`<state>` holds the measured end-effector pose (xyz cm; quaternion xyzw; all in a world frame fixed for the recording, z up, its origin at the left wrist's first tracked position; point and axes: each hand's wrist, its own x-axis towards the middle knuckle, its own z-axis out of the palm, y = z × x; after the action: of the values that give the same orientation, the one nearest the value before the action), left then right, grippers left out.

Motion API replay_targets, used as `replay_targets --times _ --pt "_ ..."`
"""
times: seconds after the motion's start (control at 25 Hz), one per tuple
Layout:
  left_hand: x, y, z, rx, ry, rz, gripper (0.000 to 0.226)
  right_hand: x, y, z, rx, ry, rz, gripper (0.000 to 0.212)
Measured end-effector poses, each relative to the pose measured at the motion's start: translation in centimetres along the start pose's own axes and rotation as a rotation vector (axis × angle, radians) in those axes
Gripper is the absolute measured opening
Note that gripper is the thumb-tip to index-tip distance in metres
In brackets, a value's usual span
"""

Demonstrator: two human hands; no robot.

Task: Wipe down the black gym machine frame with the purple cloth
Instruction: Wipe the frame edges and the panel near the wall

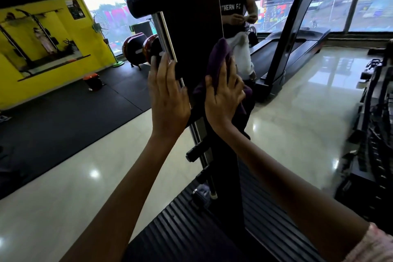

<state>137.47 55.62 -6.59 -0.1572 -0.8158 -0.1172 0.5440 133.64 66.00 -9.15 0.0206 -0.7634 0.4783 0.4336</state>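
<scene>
Nearest the camera, two bare forearms are reaching up and forward over a ribbed black platform (pixel 180 229) at the foot of the machine. The right hand (pixel 225 95) is pressing the purple cloth (pixel 219 59) flat against the right-facing side of the black gym machine frame (pixel 191 17), its fingers (pixel 230 70) lying straight and slightly spread over the fabric, nothing curled around it. The cloth is bunching above the fingertips and hanging down past the wrist.

The left hand (pixel 168 93) is resting on the opposite side of the upright, fingers straight and together, their tips touching the chrome guide rod (pixel 168 49) and a black block just beside it. It looks to be steadying the column rather than gripping.

Here's what the next stroke turns on: the frame's long axis is running nearly vertical, leaning a little leftward toward the top, and the cloth is sitting about mid-height on it. Plenty of black surface is showing above the fingertips and below the wrist, so the wipe will probably be travelling along that axis, and the right hand is the one carrying it.

Further back, another person (pixel 236 6) is standing right behind the upright, partly hidden. A treadmill (pixel 297 27) is standing to the right, red weight plates (pixel 131 47) to the left, and a yellow wall (pixel 53 38) beyond.
</scene>
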Motion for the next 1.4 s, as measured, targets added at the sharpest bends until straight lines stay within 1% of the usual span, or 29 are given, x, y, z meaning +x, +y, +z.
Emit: replay_targets --times 0.08,0.12,0.16,0.2,0.24,0.32,0.36,0.4,0.48,0.52,0.56,0.6,0.72,0.76,0.8,0.84,0.96,1.0,1.04,1.16,1.2,1.24,1.28,1.32,1.36,1.4 --pt "-2.6 0.4 0.3 -0.164 -0.080 -0.107 0.070 -1.9 1.6 0.2 -0.041 -0.021 -0.186 0.055" --pt "-3.9 0.7 0.5 -0.237 -0.146 -0.187 0.072 -2.5 2.9 0.2 -0.061 -0.031 -0.252 0.053" --pt "-5.1 0.9 0.8 -0.279 -0.218 -0.269 0.070 -2.7 3.9 0.2 -0.056 -0.036 -0.256 0.052" --pt "-5.9 0.9 1.0 -0.284 -0.277 -0.325 0.066 -2.7 4.4 0.2 -0.027 -0.037 -0.188 0.055" --pt "-6.3 0.8 1.2 -0.262 -0.317 -0.341 0.060 -2.6 4.0 0.3 0.005 -0.029 -0.057 0.060" --pt "-6.4 0.3 1.5 -0.188 -0.323 -0.284 0.052 -2.6 2.0 0.5 0.039 -0.034 0.257 0.070" --pt "-6.3 0.2 1.5 -0.174 -0.304 -0.254 0.051 -2.8 1.1 0.5 0.049 -0.041 0.333 0.070" --pt "-6.3 0.1 1.4 -0.181 -0.292 -0.239 0.050 -3.4 0.6 0.4 0.055 -0.035 0.311 0.068" --pt "-6.4 -0.1 1.4 -0.203 -0.275 -0.226 0.046 -5.5 1.5 0.4 0.037 -0.022 0.095 0.062" --pt "-6.4 0.0 1.4 -0.206 -0.268 -0.220 0.044 -6.5 2.6 0.4 0.019 -0.033 0.017 0.060" --pt "-6.5 0.0 1.4 -0.209 -0.262 -0.212 0.042 -7.1 3.7 0.4 0.021 -0.044 0.010 0.059" --pt "-6.5 0.0 1.4 -0.217 -0.259 -0.207 0.042 -7.3 4.6 0.5 0.046 -0.043 0.074 0.060" --pt "-6.4 -0.1 1.5 -0.246 -0.247 -0.202 0.041 -6.5 4.6 0.8 0.148 -0.025 0.491 0.063" --pt "-6.4 -0.1 1.4 -0.257 -0.244 -0.202 0.041 -6.4 4.1 0.8 0.151 -0.042 0.579 0.063" --pt "-6.5 -0.1 1.4 -0.271 -0.245 -0.207 0.042 -6.6 3.6 0.8 0.146 -0.057 0.595 0.062" --pt "-6.5 -0.1 1.3 -0.294 -0.256 -0.220 0.043 -7.1 3.2 0.6 0.144 -0.057 0.542 0.063" --pt "-6.4 -0.2 1.2 -0.356 -0.285 -0.244 0.045 -10.3 4.4 0.5 0.095 -0.075 0.256 0.063" --pt "-6.4 -0.3 1.1 -0.370 -0.288 -0.238 0.043 -11.1 5.8 0.8 0.050 -0.098 0.231 0.062" --pt "-6.4 -0.4 1.1 -0.377 -0.292 -0.226 0.040 -11.3 7.0 0.9 0.034 -0.106 0.271 0.061" --pt "-6.1 -0.7 1.3 -0.366 -0.305 -0.243 0.036 -10.0 7.9 1.0 0.169 -0.095 0.621 0.058" --pt "-6.2 -0.6 1.3 -0.419 -0.288 -0.285 0.035 -9.7 7.2 1.2 0.196 -0.089 0.680 0.054" --pt "-6.5 -0.3 1.4 -0.540 -0.265 -0.372 0.031 -9.8 6.4 1.2 0.199 -0.084 0.669 0.052" --pt "-7.1 0.0 1.5 -0.694 -0.248 -0.489 0.026 -10.2 6.0 1.4 0.193 -0.070 0.590 0.052" --pt "-8.0 0.2 1.7 -0.803 -0.264 -0.597 0.023 -11.1 5.6 1.4 0.186 -0.058 0.472 0.055" --pt "-9.2 0.2 2.0 -0.827 -0.297 -0.657 0.028 -12.2 5.6 1.5 0.175 -0.068 0.354 0.058" --pt "-10.5 0.1 2.6 -0.772 -0.361 -0.661 0.037 -13.4 6.2 1.5 0.159 -0.087 0.280 0.058"
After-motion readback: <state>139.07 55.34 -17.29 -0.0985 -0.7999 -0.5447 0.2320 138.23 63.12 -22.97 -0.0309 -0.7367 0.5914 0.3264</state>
